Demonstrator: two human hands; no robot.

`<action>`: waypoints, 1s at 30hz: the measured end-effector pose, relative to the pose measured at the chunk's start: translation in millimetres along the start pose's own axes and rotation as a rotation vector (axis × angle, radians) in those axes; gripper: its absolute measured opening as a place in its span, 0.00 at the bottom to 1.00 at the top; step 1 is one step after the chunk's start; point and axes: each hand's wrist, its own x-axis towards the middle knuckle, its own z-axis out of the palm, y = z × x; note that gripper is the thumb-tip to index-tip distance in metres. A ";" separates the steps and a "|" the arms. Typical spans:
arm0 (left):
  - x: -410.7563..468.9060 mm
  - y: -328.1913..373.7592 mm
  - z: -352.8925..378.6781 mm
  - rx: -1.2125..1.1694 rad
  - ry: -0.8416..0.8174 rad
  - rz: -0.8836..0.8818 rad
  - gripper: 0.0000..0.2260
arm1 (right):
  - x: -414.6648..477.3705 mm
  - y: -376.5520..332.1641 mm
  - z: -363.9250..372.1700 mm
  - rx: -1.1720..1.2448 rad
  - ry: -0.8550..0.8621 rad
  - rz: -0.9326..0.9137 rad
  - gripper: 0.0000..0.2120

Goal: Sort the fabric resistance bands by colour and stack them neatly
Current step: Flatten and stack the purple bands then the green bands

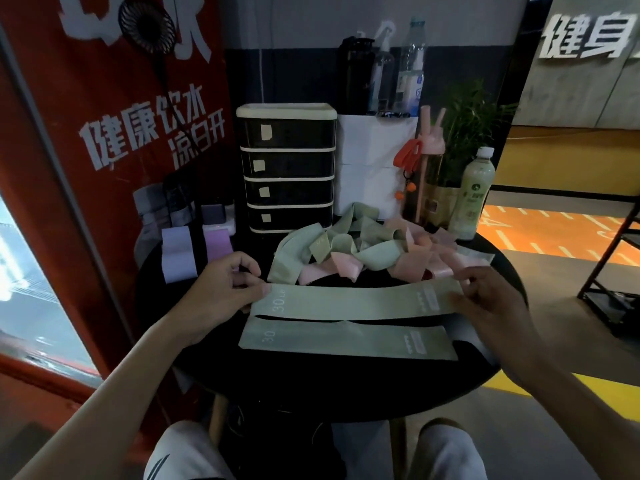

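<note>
Sage-green flat fabric resistance band (353, 301) spans the round black table (311, 382), just beyond its flat twin band (346, 339) at 6 o'clock: left hand (221, 289) pinches the 9 o'clock end, right hand (491, 299) curls round the 3 o'clock end; judged light, limp, best held by both ends.

You are facing two green bands (353, 301) lying flat, two purple bands (177, 252) lying at the left, one heap (363, 251) of green and pink bands too tangled to count, one four-drawer unit (287, 168), and five bottles (472, 195) standing behind.
</note>
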 end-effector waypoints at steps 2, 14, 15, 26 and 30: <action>-4.4 -10.7 3.7 0.030 0.062 0.014 0.09 | -10.1 6.4 5.6 -0.019 0.018 -0.009 0.09; -23.0 -45.7 21.7 0.140 0.258 0.170 0.10 | -34.9 30.9 17.3 -0.228 0.036 -0.036 0.10; -23.2 -47.4 22.0 0.141 0.267 0.167 0.10 | -36.5 31.9 17.4 -0.243 0.038 -0.046 0.10; -23.6 -58.5 21.6 0.249 0.227 0.198 0.11 | -40.6 48.4 20.3 -0.608 0.026 -0.361 0.04; -25.8 -59.4 17.0 0.348 0.163 0.242 0.08 | -38.7 50.5 15.1 -0.572 -0.046 -0.326 0.09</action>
